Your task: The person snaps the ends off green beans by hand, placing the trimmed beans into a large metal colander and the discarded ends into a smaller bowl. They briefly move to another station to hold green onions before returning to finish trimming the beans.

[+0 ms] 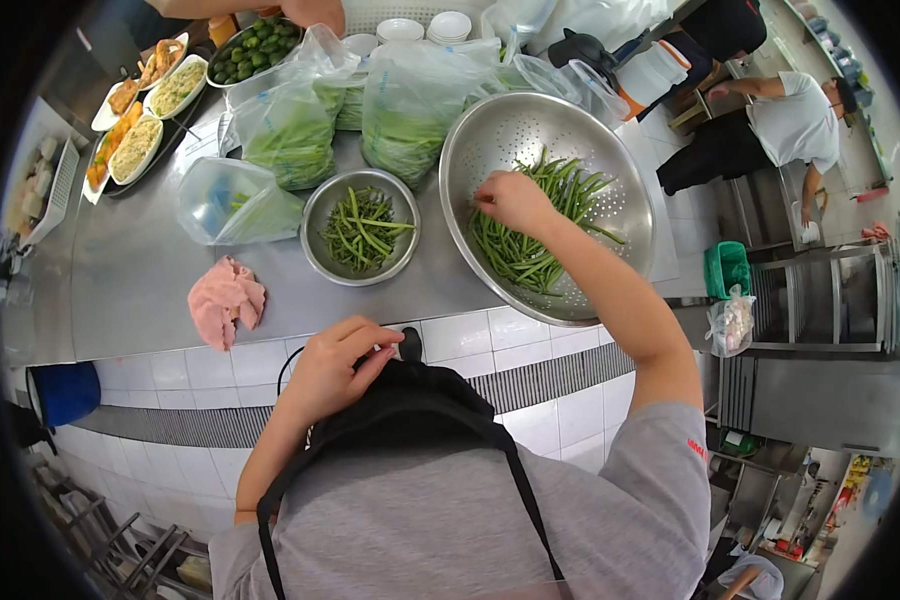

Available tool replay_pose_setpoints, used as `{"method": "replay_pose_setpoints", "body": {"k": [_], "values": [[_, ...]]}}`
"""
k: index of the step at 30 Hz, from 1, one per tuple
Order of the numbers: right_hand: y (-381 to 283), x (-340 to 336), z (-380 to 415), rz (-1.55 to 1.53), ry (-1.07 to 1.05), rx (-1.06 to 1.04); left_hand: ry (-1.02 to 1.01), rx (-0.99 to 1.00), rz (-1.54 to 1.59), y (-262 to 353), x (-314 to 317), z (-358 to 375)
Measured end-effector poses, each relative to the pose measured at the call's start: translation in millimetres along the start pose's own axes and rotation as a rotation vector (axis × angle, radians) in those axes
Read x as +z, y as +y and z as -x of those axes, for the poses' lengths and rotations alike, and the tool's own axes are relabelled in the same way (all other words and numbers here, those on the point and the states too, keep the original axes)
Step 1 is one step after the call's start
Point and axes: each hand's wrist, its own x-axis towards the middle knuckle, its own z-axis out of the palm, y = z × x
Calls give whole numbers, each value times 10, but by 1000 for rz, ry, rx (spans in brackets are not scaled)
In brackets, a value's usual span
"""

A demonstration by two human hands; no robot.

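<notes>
My right hand (518,203) is inside a large perforated steel colander (580,128), at the left of a heap of green beans (530,245). Its fingertips are pinched together near the inner wall; what they hold, if anything, is hidden. Close to my body, in front of the counter edge, my left hand (345,365) has its fingers bent and the thumb near the forefinger. Nothing I can name shows between them. A smaller steel bowl (314,250) left of the colander contains more green beans (365,228).
Plastic bags of green vegetables (295,140) stand behind the bowl. A pink cloth (226,302) lies near the counter's (120,290) front edge. Plates of food (135,150) sit at the left. Another person's arm (230,5) reaches in at the top; a person in white (795,120) works at right.
</notes>
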Motion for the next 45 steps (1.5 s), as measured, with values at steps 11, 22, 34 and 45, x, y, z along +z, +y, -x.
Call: {"method": "replay_pose_setpoints", "body": {"k": [11,22,34,45], "values": [[9,-122,117,-208,12,-262,6,26,-51,-17,73,34],[-139,-239,116,-268,209,-260,-35,-25,-41,34,85,-32],[-1099,-1403,269,-1140,290,67,-116,98,327,440,10,-1143],[-147,-541,1167,24,-466,137,-124,-421,834,-8,88,-643]]}}
